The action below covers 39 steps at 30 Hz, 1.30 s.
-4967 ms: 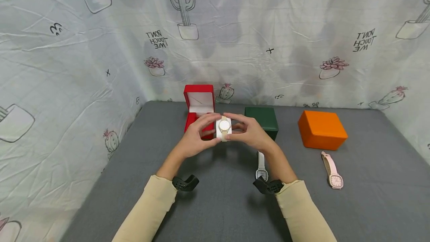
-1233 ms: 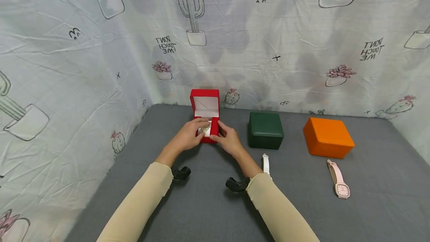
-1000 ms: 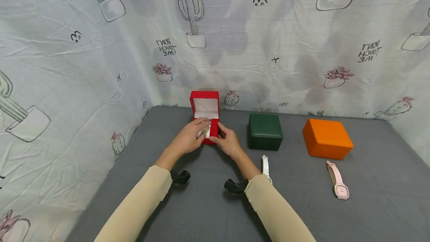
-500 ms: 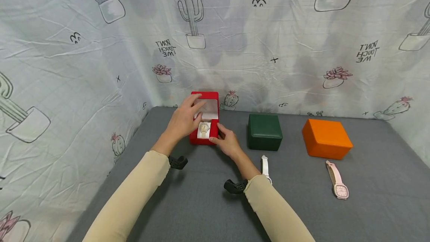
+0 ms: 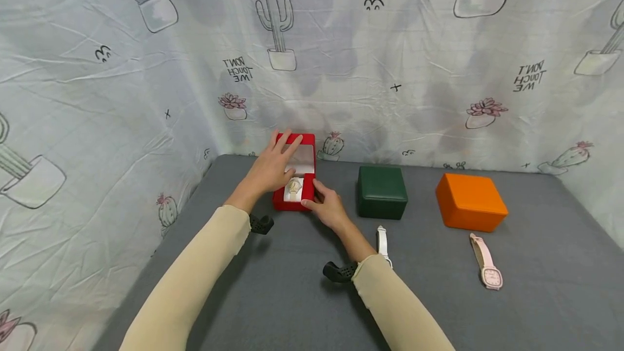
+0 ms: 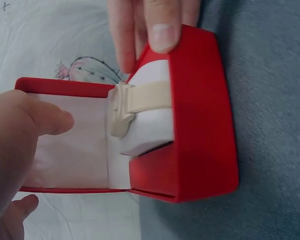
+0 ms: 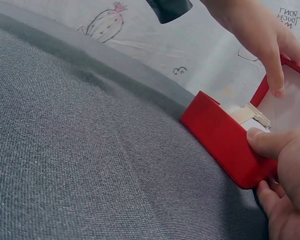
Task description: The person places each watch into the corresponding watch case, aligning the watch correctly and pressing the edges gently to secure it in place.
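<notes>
While the left hand [image 5: 269, 169] touches its lid with straight fingers, the right hand [image 5: 327, 207] grips the red box [image 5: 294, 199] holding a watch [image 5: 294, 186].

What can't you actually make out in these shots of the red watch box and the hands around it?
- Watch face: too small in the head view; edge-on in the left wrist view.
- White watch: its dial is hidden behind the right sleeve, head view.
- Right hand: cut off by the frame edge in the right wrist view; the red box hides its fingertips.
- Green box and orange box: closed, contents unseen.
</notes>
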Each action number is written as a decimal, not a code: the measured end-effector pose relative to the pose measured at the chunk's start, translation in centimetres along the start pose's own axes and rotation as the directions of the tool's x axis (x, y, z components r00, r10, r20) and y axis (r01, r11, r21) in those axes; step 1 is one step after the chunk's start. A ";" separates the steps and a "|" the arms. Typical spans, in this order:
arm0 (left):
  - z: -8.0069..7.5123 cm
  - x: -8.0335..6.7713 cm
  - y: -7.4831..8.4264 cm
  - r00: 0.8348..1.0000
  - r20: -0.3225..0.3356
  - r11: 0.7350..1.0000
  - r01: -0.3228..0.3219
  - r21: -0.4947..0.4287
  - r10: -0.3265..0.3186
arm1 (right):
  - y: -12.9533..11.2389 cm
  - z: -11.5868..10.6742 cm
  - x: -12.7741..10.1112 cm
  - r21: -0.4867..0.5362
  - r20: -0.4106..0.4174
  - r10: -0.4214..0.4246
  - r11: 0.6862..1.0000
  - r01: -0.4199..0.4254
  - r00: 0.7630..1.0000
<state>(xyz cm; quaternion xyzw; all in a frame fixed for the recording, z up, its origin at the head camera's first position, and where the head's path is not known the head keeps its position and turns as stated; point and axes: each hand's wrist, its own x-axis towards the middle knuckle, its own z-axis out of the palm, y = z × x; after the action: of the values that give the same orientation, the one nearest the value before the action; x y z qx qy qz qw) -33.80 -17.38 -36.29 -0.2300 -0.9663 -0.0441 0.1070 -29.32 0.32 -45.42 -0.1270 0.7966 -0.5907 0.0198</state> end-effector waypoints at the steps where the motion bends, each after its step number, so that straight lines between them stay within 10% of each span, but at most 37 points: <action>1: 0.0 -0.1 0.1 1.000 -0.013 1.000 -0.001 0.000 0.001 | 0.0 0.0 0.0 0.001 0.002 0.005 1.000 -0.005 1.000; 11: 0.6 -0.4 0.5 0.976 -0.211 0.964 -0.007 -0.265 -0.051 | 0.0 0.0 0.3 0.010 -0.011 0.019 1.000 -0.019 1.000; 20: 0.3 -0.1 1.2 0.962 -0.267 0.970 -0.006 -0.244 -0.061 | -0.2 0.0 0.2 0.050 -0.005 0.019 0.999 -0.019 1.000; 39: -0.8 -0.8 0.5 0.992 -0.088 0.949 0.057 -0.309 -0.088 | -0.6 -0.2 -0.2 0.046 0.012 0.022 0.999 -0.023 1.000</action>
<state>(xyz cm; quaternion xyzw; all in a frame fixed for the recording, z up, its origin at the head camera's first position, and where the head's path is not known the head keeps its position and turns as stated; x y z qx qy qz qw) -32.77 -17.41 -35.63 -0.2056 -0.9490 -0.2086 0.1167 -29.07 0.42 -44.75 -0.1208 0.7839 -0.6081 0.0338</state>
